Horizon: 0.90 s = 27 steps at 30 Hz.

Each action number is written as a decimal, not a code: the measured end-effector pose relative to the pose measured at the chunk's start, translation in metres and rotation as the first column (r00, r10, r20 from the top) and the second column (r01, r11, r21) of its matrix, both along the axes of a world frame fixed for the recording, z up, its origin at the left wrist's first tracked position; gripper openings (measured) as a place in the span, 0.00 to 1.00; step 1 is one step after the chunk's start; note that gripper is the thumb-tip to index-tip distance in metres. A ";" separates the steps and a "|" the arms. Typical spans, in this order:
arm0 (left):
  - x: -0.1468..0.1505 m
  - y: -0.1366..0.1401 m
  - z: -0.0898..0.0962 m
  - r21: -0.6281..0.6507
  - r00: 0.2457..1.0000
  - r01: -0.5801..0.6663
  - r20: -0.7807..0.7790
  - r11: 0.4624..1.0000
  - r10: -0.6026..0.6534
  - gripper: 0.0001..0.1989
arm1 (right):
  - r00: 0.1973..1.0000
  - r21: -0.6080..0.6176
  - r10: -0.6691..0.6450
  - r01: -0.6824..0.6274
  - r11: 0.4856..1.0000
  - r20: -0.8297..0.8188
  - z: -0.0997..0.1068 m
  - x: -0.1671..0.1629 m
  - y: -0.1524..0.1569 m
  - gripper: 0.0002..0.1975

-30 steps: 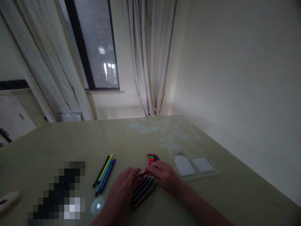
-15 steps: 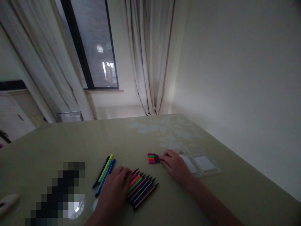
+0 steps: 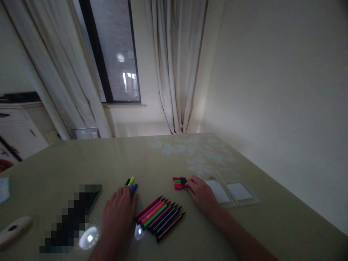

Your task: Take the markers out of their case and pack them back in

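My left hand [image 3: 119, 208] lies over the capped markers, black, blue and a yellow-green marker [image 3: 131, 180]. Its thumb stands apart from the fingers, and most of these markers are hidden beneath it. To its right, several uncapped markers lie side by side in a slanted row, among them a green marker [image 3: 154, 216] and an orange marker [image 3: 153, 212], black tips pointing away to the right. Beyond them my right hand [image 3: 201, 192] rests with pinched fingertips at a small group of coloured marker caps [image 3: 178, 183]; a red cap shows at the fingertips.
Right of my right hand lies a clear plastic case [image 3: 231, 201] with white inserts. A blurred-out dark object [image 3: 72, 217] lies on the left of the table [image 3: 114, 156], with a pale rounded object [image 3: 16, 232] beside it. A wall borders the table's right side.
My left hand has moved left, off the uncapped markers and onto the capped ones. My right hand stays by the caps. The view has shifted slightly.
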<state>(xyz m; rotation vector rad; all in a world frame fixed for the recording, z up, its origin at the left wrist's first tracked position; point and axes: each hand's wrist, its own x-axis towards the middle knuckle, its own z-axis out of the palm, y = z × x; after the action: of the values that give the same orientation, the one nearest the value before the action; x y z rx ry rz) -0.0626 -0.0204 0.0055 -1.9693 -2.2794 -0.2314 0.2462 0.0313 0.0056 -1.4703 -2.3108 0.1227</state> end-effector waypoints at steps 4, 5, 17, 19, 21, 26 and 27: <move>0.003 0.001 0.003 0.010 0.999 0.046 -0.005 0.999 -0.046 0.13 | 0.997 0.074 0.025 -0.019 0.997 -0.079 0.002 -0.001 -0.004 0.06; 0.006 0.002 0.004 0.034 0.996 0.086 0.016 0.996 -0.087 0.13 | 0.991 0.096 0.053 -0.041 0.994 -0.122 0.004 -0.003 -0.006 0.06; 0.059 -0.018 -0.003 0.351 0.724 0.634 0.042 0.689 -0.689 0.12 | 0.834 0.213 0.475 -0.429 0.878 -0.279 0.014 -0.021 -0.032 0.13; 0.057 -0.017 -0.001 0.376 0.709 0.648 0.018 0.662 -0.705 0.13 | 0.813 0.189 0.471 -0.431 0.882 -0.342 0.014 -0.022 -0.034 0.13; 0.057 -0.018 0.000 0.401 0.689 0.656 0.026 0.639 -0.724 0.13 | 0.797 0.160 0.454 -0.427 0.890 -0.398 0.014 -0.024 -0.037 0.13; 0.055 -0.020 0.001 0.404 0.653 0.663 0.099 0.630 -0.751 0.16 | 0.774 0.141 0.469 -0.455 0.879 -0.425 0.014 -0.026 -0.036 0.14; 0.050 -0.019 0.002 0.409 0.666 0.644 0.116 0.647 -0.737 0.16 | 0.768 0.146 0.462 -0.447 0.883 -0.443 0.016 -0.022 -0.033 0.14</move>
<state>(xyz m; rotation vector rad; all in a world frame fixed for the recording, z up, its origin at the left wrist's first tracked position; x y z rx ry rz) -0.0124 -0.0389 0.0077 -2.6273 -1.2955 -0.9500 0.2241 -0.0016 0.0212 -0.7161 -2.1856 0.5151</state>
